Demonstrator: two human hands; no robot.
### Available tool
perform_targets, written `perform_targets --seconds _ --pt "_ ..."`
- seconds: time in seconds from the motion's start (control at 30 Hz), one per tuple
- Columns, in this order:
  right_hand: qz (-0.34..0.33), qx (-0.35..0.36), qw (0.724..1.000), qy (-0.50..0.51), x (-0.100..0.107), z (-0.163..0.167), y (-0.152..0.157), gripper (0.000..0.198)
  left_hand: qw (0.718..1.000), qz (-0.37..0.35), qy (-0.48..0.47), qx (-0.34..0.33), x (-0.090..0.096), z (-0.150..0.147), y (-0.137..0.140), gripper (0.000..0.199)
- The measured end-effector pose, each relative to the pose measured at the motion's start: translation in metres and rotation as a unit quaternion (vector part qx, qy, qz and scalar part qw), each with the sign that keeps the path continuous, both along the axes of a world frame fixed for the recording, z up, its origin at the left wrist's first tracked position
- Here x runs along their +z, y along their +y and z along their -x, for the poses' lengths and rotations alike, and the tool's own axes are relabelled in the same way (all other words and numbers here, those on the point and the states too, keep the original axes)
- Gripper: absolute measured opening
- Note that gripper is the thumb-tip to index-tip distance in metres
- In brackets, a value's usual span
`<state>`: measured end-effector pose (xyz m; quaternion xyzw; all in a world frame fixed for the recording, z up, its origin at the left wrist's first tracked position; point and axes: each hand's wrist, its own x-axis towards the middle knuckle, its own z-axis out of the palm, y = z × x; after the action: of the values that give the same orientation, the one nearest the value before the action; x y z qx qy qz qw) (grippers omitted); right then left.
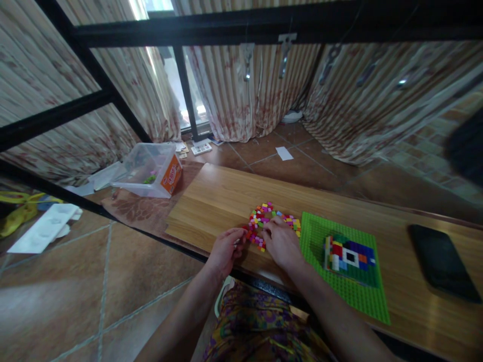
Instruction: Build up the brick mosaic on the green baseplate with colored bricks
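A pile of small colourful toy building bricks [258, 221] lies on the wooden tabletop, in pink, red, yellow, orange and green. At its left edge is my left hand [226, 247], its fingers closed in a pinch beside some red bricks; what sits between them is too small to make out. My right hand [283, 242] reaches over the pile from the right, fingers curled down among the bricks and hiding part of them. Whatever those fingertips grip is hidden. To the right, a green baseplate [313, 271] carries a multicoloured brick structure [350, 257] with a white square frame on it.
A black phone [443, 261] rests on the wooden table [215, 188] at the right. Beyond the table's left end stands a clear plastic box [145, 168] with an orange label and a few pieces inside. Black metal bars [241, 30] cross above; curtains [256, 95] hang behind.
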<state>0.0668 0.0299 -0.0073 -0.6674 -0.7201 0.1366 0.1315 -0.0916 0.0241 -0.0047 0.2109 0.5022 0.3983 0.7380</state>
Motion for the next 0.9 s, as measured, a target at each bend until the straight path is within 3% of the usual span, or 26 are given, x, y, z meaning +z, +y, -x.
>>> perform_targets --seconds 0.17,0.33,0.6,0.9 --pt "-0.041 -0.001 0.997 0.069 0.010 0.002 -0.007 0.018 0.999 0.013 -0.028 -0.016 0.004 -0.006 -0.003 0.020" --pt "-0.050 0.060 0.981 0.176 0.025 0.007 -0.007 0.025 0.991 0.066 -0.117 -0.019 0.006 -0.013 0.002 0.025" --pt "-0.049 0.028 0.997 0.050 -0.003 0.002 0.027 0.021 0.993 0.074 -0.087 0.018 0.006 -0.005 0.005 0.015" --pt "0.003 0.052 0.998 -0.017 0.007 -0.012 0.033 0.017 0.996 0.059 -0.066 0.005 0.001 -0.002 0.005 0.011"
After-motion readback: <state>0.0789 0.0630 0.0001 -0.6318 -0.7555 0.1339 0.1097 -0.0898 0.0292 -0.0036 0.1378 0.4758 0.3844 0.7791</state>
